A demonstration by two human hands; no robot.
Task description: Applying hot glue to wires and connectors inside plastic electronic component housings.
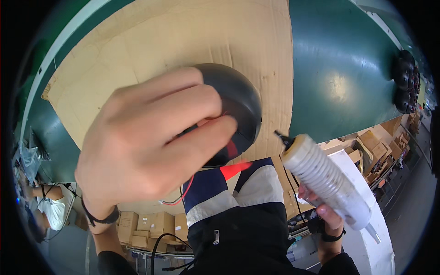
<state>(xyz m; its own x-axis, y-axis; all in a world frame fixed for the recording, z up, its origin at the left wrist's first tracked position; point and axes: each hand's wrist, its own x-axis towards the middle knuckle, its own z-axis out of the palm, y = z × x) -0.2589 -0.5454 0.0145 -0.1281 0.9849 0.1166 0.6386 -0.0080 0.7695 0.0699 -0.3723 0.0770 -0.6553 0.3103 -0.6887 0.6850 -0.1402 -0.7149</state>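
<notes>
A black, glossy, rounded housing (240, 96) rests on the cardboard near its front edge. My left hand (146, 133) lies over it with bent fingers, gripping it; the hand hides much of the housing, and the thumb and fingertips are mostly out of sight. Thin red and black wires (183, 195) trail below this hand to a small white connector. My right hand (324, 206) is wrapped around a whitish, ribbed hot glue gun (327, 178). Its black nozzle points up and left, apart from the housing. A pale glue stick (373, 233) sticks out of the rear.
A large cardboard sheet (178, 36) covers part of the green tabletop (339, 59). More black housings (404, 80) stand at the far right. Brown boxes (153, 224) lie below the table. A red pointed piece (236, 170) shows over my lap. Another person (55, 208) is at left.
</notes>
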